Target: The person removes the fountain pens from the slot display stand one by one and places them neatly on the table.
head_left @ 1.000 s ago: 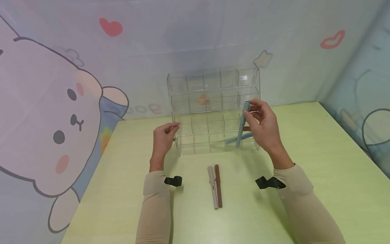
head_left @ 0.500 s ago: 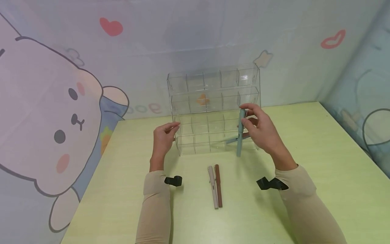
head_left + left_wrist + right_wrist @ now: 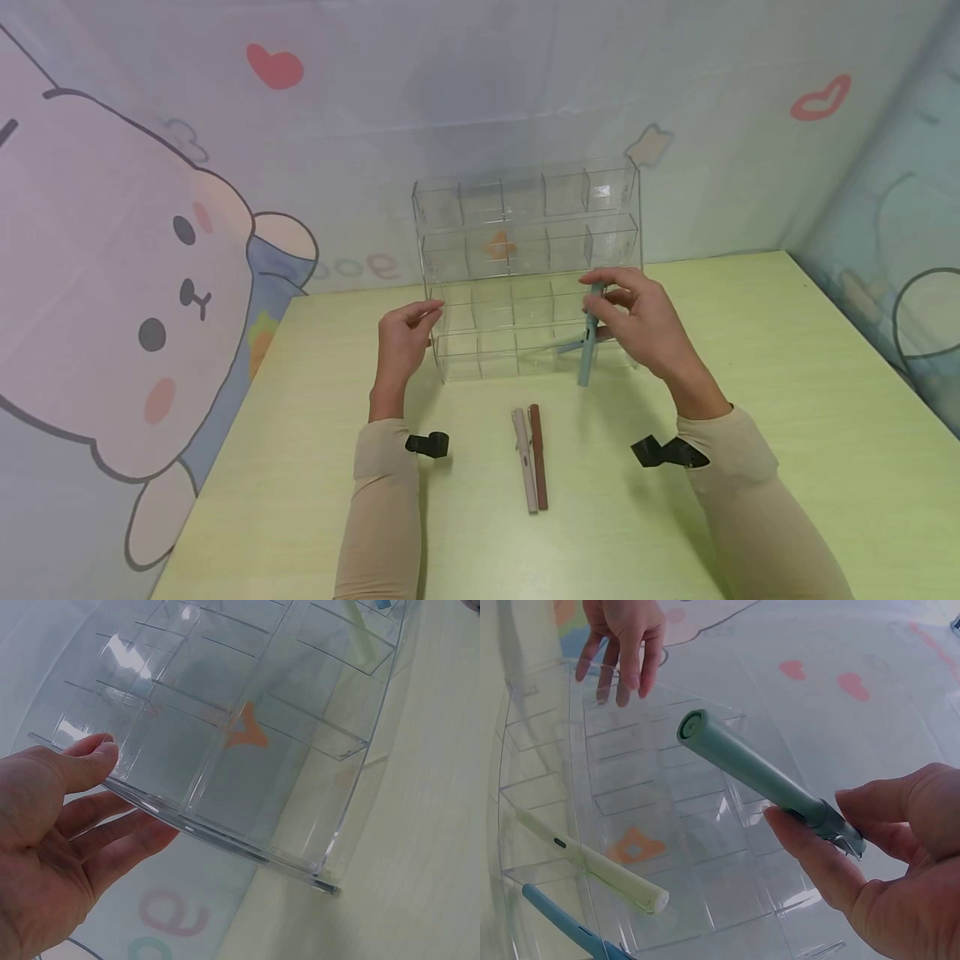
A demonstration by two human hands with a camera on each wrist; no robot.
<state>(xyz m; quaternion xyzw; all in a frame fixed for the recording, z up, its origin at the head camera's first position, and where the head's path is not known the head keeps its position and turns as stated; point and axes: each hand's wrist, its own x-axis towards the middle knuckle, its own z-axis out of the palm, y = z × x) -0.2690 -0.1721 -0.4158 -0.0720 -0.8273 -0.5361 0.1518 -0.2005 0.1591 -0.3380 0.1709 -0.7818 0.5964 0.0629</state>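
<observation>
A clear acrylic rack (image 3: pixel 491 317) with tiers of small compartments stands at the back of the table. My left hand (image 3: pixel 403 337) holds its left side; in the left wrist view, the thumb and fingers (image 3: pixel 139 840) lie on either side of the panel edge. My right hand (image 3: pixel 637 321) pinches a teal capped pen (image 3: pixel 754 769) near its clip end, in front of the rack's lower right compartments. The pen's lower end points down towards the table. Behind it, a pale green pen (image 3: pixel 600 870) and a blue pen (image 3: pixel 566 921) lean in the lowest tier.
A beige pen (image 3: pixel 525 462) and a brown pen (image 3: pixel 537 458) lie side by side on the table (image 3: pixel 300 467), between the forearms. A printed cloth backdrop (image 3: pixel 352 125) rises close behind the rack.
My right hand has come down and slightly left with the teal pen, whose lower end is now nearer the table. The left hand has kept its place on the rack.
</observation>
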